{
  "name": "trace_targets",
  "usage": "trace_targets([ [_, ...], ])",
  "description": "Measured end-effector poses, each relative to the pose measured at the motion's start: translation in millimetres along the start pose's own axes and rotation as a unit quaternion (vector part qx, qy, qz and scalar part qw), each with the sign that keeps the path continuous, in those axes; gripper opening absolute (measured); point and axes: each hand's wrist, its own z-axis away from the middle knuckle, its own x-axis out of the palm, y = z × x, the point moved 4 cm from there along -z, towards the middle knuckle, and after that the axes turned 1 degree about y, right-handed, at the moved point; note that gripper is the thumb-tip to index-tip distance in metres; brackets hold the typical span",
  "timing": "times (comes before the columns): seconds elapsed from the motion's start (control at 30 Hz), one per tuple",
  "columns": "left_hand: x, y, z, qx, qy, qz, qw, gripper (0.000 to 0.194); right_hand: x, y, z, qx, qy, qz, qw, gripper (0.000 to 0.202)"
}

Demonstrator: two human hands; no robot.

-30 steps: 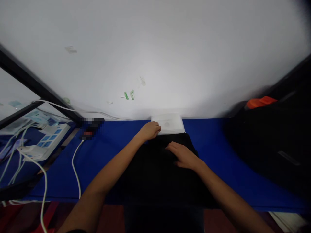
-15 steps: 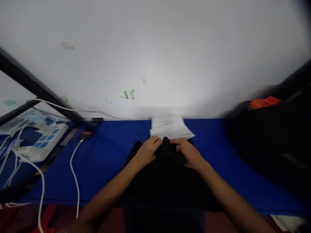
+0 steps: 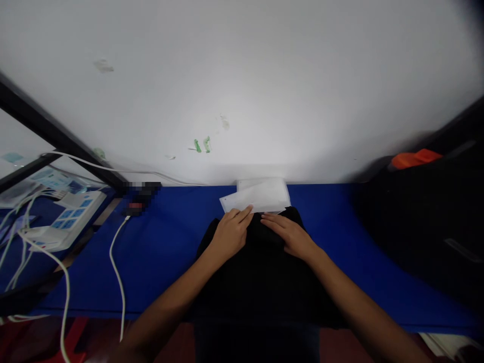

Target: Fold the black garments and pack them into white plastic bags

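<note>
A black cloth item (image 3: 264, 287), perhaps a garment or bag, lies in front of me on the blue table; its folds are too dark to make out. My left hand (image 3: 233, 231) rests on its upper left part with fingers stretched, the fingertips touching the lower edge of a thin white sheet or packet (image 3: 260, 196). Opposite it, my right hand (image 3: 293, 236) lies flat on the cloth, fingers extended and pointing left. Behind the hands, the white sheet overlaps another white piece (image 3: 264, 182) against the wall.
The blue table (image 3: 162, 262) meets a pale wall (image 3: 264, 91). At left are a white power strip (image 3: 71, 222), cables and a blurred dark device (image 3: 139, 201) with a white cord (image 3: 116, 267). A large black bag (image 3: 423, 217) with an orange piece (image 3: 416, 159) stands at right.
Both hands have loosened from the pinched-up black cloth and now lie flatter on it. The upper white sheet has turned and shifted left, and the raised cloth fold is down.
</note>
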Motion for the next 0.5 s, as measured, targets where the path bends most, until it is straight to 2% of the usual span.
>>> trace_targets([
  [0.17,-1.5,9.9,0.6,0.002,-0.007,-0.003,1.000,0.074,-1.3,2.9,2.9,0.018,0.064,0.005,0.998,0.073],
  [0.27,1.0,17.6,1.8,0.023,-0.017,0.032,0.999,0.084,-3.3,4.5,6.8,0.028,0.125,0.057,0.990,0.071],
  [0.33,2.6,23.4,2.6,0.024,-0.034,0.056,0.998,0.091,-3.6,2.0,7.0,0.029,0.143,0.104,0.984,0.071],
  [0.4,2.9,29.5,3.2,0.023,-0.051,0.077,0.995,0.097,-2.4,-3.2,3.5,0.030,0.137,0.138,0.981,0.066],
  [0.5,1.6,36.5,3.5,0.028,-0.065,0.101,0.992,0.102,3.6,-12.7,-5.7,0.015,0.094,0.142,0.985,0.050],
])
